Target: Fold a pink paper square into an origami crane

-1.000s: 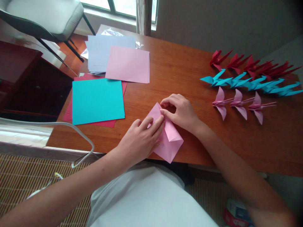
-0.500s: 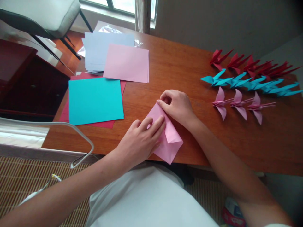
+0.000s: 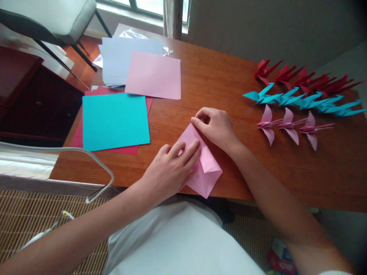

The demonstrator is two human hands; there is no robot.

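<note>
A partly folded sheet of pink origami paper (image 3: 210,177) lies on the table near its front edge, one point facing away from me. My left hand (image 3: 172,166) rests on top of it, fingers stretched out and pressing it against the wood. At the far point, my right hand (image 3: 215,124) has thumb and forefinger together on the paper's tip, the other fingers curled. Part of the paper is hidden under the left fingers.
Turquoise sheets (image 3: 116,122) lie over red sheets (image 3: 77,137) at left; pink sheets (image 3: 155,74) overlap grey-blue ones (image 3: 114,57) behind. On the right stand rows of folded cranes: red (image 3: 283,74), turquoise (image 3: 289,98) and three pink (image 3: 267,125). A chair (image 3: 71,23) is beyond.
My right hand has shifted very slightly at the paper's far tip. The left hand and the paper stay almost where they were.
</note>
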